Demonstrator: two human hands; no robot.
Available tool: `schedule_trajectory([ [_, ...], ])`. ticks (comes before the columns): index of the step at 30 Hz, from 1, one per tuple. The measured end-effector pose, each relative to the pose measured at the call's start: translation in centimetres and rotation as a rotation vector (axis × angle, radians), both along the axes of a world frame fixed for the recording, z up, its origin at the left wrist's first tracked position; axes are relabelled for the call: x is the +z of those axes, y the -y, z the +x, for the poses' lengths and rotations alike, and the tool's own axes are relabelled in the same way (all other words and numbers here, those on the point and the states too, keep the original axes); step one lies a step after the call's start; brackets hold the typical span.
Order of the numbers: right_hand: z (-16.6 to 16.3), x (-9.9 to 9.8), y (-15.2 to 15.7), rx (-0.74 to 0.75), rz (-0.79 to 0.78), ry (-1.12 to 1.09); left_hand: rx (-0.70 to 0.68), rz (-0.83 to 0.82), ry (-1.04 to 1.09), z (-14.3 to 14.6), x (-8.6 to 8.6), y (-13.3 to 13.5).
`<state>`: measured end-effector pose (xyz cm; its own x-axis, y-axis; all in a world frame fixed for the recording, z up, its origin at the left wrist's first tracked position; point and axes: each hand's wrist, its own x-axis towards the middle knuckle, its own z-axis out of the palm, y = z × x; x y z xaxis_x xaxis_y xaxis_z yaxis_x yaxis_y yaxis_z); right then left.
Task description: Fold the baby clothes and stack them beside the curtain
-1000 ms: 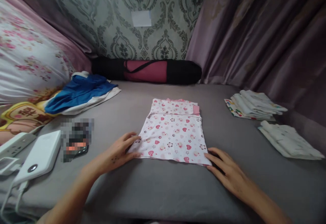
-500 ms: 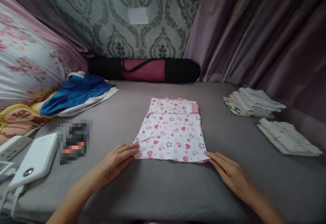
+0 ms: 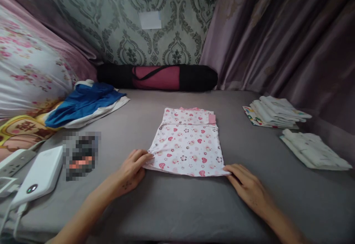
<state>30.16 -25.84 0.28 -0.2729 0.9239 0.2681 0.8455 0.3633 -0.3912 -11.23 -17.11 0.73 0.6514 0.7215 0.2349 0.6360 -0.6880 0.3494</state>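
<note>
A small white shirt (image 3: 188, 148) printed with pink hearts and flowers lies flat on the grey sheet. Its upper part is folded into a band, with a pink cuff (image 3: 212, 119) at the right end. At the near left corner, my left hand (image 3: 135, 164) pinches the hem, fingers on top and the thumb mostly hidden. My right hand (image 3: 245, 183) grips the near right corner between thumb and fingertips. The near edge of the cloth runs between both hands, slightly raised on the left.
Folded clothes (image 3: 276, 112) are stacked at the right, with another folded garment (image 3: 313, 149) nearer. A black and maroon bag (image 3: 158, 77) lies along the wall. Blue and white clothing (image 3: 88, 101), a power bank (image 3: 40, 173), a power strip (image 3: 16, 162) and a blurred-out item (image 3: 81, 157) are at left.
My left hand has shifted its hold slightly up and curled more around the left hem corner, lifting it a little. My right hand stays at its corner with little movement.
</note>
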Motion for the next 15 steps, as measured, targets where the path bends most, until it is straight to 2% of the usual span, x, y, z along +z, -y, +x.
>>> schedule_trajectory([
  [5,0.1,0.3,0.0,-0.015,-0.021,0.017,0.019,0.095,-0.069,0.8,0.3,-0.6],
  [10,0.7,0.7,0.0,0.012,-0.011,0.028,0.025,0.187,-0.095,0.2,0.5,-1.1],
  [13,0.9,0.9,-0.1,0.036,0.002,0.022,0.007,0.174,-0.051,-0.5,0.5,-1.6],
  [15,0.9,1.0,-0.3,0.043,0.015,0.021,0.007,0.11,0.014,-0.8,0.7,-1.9],
])
